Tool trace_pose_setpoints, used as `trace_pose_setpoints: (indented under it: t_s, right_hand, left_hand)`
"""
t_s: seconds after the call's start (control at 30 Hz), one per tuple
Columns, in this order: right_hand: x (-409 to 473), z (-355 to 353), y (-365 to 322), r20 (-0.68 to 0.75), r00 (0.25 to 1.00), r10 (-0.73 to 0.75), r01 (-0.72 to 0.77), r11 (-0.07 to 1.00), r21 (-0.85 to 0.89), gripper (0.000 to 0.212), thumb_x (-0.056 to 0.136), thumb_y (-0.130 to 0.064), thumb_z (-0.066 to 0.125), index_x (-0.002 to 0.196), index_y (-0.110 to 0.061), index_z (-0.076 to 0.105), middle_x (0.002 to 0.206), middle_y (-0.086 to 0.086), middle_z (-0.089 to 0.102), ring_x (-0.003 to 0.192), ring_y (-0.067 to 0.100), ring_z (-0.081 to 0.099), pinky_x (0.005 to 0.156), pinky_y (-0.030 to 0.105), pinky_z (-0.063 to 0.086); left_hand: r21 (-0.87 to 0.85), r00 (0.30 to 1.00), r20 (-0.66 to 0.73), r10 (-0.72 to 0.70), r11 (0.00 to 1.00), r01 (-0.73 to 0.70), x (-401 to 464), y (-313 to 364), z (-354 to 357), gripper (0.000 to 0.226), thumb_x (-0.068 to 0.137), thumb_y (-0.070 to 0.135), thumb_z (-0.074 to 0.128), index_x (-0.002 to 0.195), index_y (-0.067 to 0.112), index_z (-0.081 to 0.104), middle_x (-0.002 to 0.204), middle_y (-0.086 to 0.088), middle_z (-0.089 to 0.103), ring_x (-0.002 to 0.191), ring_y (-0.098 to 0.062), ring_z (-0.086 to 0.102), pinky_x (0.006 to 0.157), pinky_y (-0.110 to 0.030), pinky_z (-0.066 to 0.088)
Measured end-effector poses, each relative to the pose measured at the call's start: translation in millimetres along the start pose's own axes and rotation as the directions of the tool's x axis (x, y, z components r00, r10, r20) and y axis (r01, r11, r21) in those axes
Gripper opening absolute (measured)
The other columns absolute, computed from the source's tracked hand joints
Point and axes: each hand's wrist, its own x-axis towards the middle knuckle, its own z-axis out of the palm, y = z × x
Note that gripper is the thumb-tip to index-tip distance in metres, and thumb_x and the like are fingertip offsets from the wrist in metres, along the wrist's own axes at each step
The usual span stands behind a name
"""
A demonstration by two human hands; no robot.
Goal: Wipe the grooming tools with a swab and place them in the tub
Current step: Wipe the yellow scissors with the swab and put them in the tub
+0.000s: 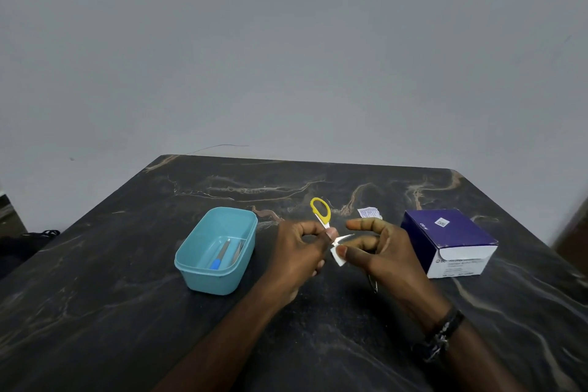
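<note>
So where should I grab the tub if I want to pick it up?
Take the tub by its rim at the near short wall, coming from above on your side. The rim sticks out like a lip, and the tools lie low inside, out of the way.

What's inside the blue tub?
Inside the tub lie two tools: one with a blue handle and a silvery one beside it. The near wall hides a strip of the floor.

Both hands [337, 248] curled, pinching, fingertips nearly touching.
</note>
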Motion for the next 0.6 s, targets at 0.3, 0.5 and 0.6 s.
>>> trace_pose_setpoints:
  t_s: [0.3, 0.5, 0.6]
  right_hand:
    - [1, -2, -2, -0.037, 0.999, 0.015, -0.015, 1.000, 0.010, 0.038, 0.077, -0.003, 0.077, 0.110, -0.008, 0.059, 0.076, 0.008, 0.077, 0.078, 0.020, 0.074, 0.076, 0.027, 0.056]
    - [4, -12, -3, -0.249, 0.968, 0.025, 0.031, 0.975, 0.220, 0.030, 0.080, 0.004, 0.072, 0.108, -0.002, 0.062, 0.073, 0.004, 0.077, 0.058, 0.007, 0.069, 0.048, 0.013, 0.047]
    - [4, -13, -1, -0.282, 0.959, -0.015, 0.063, 0.985, 0.162, 0.028, 0.081, 0.002, 0.071, 0.108, -0.004, 0.063, 0.075, 0.003, 0.077, 0.063, 0.008, 0.071, 0.055, 0.016, 0.050]
  left_hand:
    - [-0.080, 0.992, -0.128, 0.018, 0.996, -0.028, 10, 3, -12, 0.027, 0.090, 0.018, 0.065, 0.078, -0.005, 0.062, 0.047, -0.001, 0.043, 0.039, -0.009, 0.041, 0.039, -0.020, 0.032]
    - [-0.066, 0.998, -0.057, 0.037, 0.997, -0.041, 7, -2, -7, 0.024, 0.090, 0.019, 0.066, 0.078, -0.002, 0.064, 0.051, -0.004, 0.045, 0.041, -0.012, 0.044, 0.040, -0.021, 0.032]
    - [0.002, 0.996, 0.031, 0.083, 0.997, -0.083, 5, -3, -6, 0.021, 0.090, 0.022, 0.065, 0.080, 0.004, 0.068, 0.060, -0.008, 0.056, 0.042, -0.012, 0.046, 0.039, -0.021, 0.034]
